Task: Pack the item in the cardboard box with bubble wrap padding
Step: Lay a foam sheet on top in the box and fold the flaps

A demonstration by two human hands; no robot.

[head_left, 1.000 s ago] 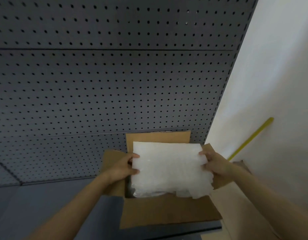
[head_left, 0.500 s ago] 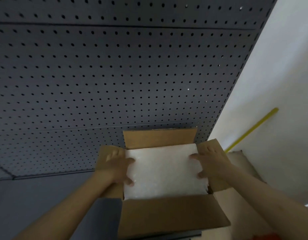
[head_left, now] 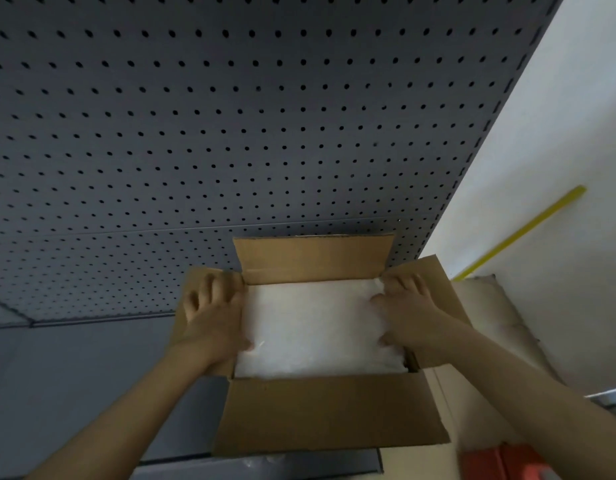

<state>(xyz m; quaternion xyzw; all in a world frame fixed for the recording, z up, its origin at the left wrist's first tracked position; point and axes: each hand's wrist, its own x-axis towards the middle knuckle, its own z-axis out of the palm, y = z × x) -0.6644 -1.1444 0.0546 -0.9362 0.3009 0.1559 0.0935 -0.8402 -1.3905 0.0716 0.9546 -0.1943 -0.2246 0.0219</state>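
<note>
An open cardboard box [head_left: 329, 414] stands on a grey shelf, all its flaps folded outward. A white sheet of bubble wrap [head_left: 310, 327] lies flat inside and fills the opening; whatever is under it is hidden. My left hand [head_left: 213, 313] rests on the left flap with its thumb pressing the sheet's left edge. My right hand [head_left: 408, 306] lies spread on the sheet's right side, fingers pressing its far right corner down.
A grey pegboard wall [head_left: 230, 133] rises right behind the box. A white wall with a yellow strip [head_left: 521, 232] is on the right. A beige pad [head_left: 490, 317] lies beyond the right flap, and a red-orange object [head_left: 500, 462] shows at the bottom right.
The bubble wrap sheet, held up above the box a second ago, has been lowered into the opening. Both hands went from gripping its edges to pressing it flat.
</note>
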